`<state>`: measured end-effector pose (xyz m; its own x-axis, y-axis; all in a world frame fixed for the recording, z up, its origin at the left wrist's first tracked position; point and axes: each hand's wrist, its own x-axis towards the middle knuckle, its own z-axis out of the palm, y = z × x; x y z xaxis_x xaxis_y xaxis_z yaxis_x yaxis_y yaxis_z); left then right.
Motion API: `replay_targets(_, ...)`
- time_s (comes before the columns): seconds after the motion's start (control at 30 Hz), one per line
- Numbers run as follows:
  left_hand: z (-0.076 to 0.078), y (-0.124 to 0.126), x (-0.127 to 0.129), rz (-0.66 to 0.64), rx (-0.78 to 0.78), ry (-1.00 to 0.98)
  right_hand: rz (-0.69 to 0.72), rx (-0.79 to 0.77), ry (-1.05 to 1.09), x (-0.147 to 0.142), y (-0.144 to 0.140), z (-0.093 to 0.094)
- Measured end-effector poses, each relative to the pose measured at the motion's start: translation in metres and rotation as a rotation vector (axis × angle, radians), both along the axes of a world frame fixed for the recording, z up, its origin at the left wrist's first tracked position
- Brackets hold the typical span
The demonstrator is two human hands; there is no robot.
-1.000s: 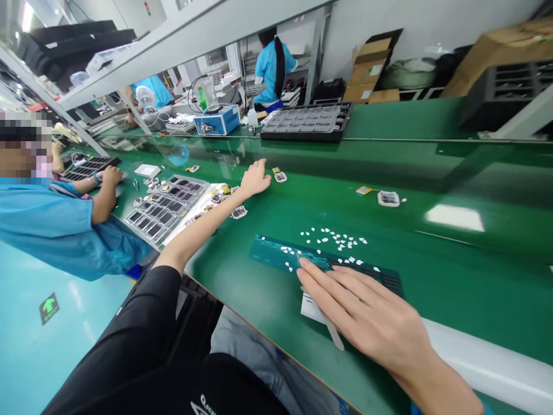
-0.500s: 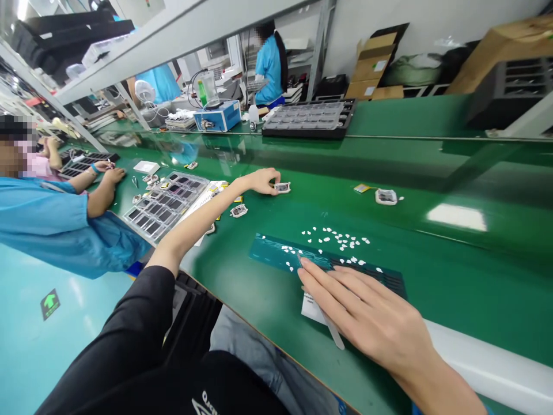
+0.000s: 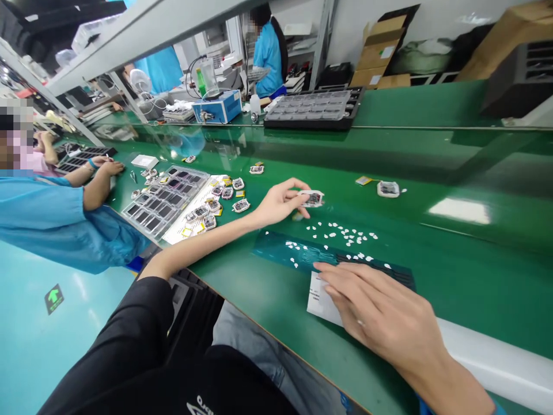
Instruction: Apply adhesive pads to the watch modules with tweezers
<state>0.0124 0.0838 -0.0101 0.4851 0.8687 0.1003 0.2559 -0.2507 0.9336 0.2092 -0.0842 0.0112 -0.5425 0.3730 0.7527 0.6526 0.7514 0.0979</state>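
Note:
My left hand (image 3: 287, 202) is closed on a small white-rimmed electronic housing (image 3: 313, 199) with circuitry inside, held above the green bench. My right hand (image 3: 380, 311) is closed, its fingertips near a translucent blue strip (image 3: 276, 246). A pale slim tool (image 3: 360, 323) is in it, nearly all hidden by the fingers. Small white pieces (image 3: 345, 233) lie scattered on and beyond the strip. Under the right hand is a white printed paper (image 3: 319, 300). Several similar housings (image 3: 241, 206) lie left of my left arm, some on a printed sheet (image 3: 173, 235).
A clear compartment tray (image 3: 162, 202) with dark screens lies at left, near a co-worker's hands (image 3: 108, 167). Another housing (image 3: 388, 189) with a yellow part lies to the right. A white roll (image 3: 496, 351) is by my right forearm. A black tray (image 3: 311, 109) stands at the back.
My left hand has lifted the housing and brought it to the right, nearer the white pieces. The pale tool in my right hand, plainly visible before, is now mostly hidden.

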Motion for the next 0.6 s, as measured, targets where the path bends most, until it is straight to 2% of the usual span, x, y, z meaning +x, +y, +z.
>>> replay_targets(0.07, 0.003, -0.034, 0.001, -0.067, -0.079, -0.082, -0.039, -0.040, 0.052, 0.000, 0.000, 0.000)
replay_targets(0.13, 0.006, -0.063, 0.000, -0.156, -0.247, -0.274, -0.084, -0.086, 0.100, 0.001, 0.000, -0.002)
replay_targets(0.23, 0.009, -0.091, 0.000, -0.226, -0.431, -0.438, -0.143, -0.109, 0.160, 0.001, -0.002, -0.006)
replay_targets(0.37, 0.007, -0.106, 0.002, -0.253, -0.545, -0.493, -0.243, -0.126, 0.173, -0.002, -0.003, -0.013)
replay_targets(0.47, 0.004, -0.109, 0.002, -0.277, -0.527, -0.528, -0.301, -0.144, 0.165, -0.005, -0.003, -0.015)
replay_targets(0.6, -0.001, -0.111, -0.001, -0.304, -0.463, -0.561, -0.299, -0.152, 0.159, -0.008, -0.003, -0.015)
